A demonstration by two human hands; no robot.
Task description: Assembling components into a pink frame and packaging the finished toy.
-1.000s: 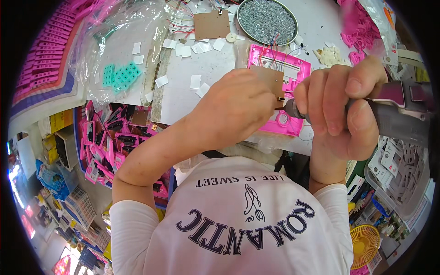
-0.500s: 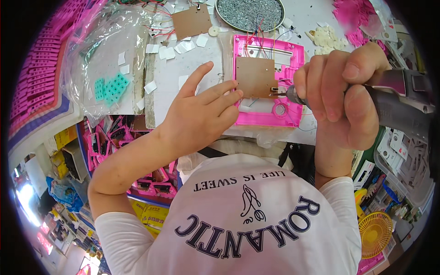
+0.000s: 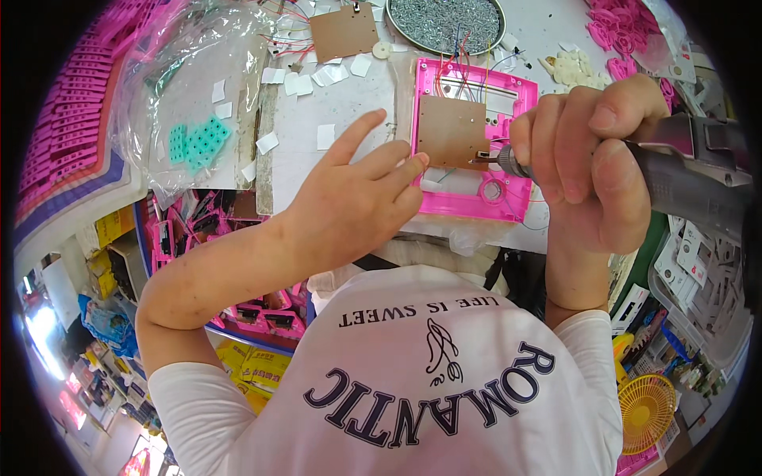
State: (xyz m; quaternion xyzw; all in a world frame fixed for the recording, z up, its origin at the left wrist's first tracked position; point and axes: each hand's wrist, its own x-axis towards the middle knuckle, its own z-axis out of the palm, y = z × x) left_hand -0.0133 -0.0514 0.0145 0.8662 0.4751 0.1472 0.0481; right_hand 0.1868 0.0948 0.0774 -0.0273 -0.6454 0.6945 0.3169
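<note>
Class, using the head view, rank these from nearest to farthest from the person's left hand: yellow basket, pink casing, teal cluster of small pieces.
1. Pink casing: immediately to the right of the left hand.
2. Teal cluster: on the hand's left, across the table.
3. Yellow basket: farthest, at the picture's lower right.

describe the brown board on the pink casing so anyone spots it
On the white table, in front of the round tray of metal pieces, sits the pink casing. On it lies the brown board, a power tool in the right hand pointing at its lower right corner. A second brown board, farther left, lies outside the casing.
</note>
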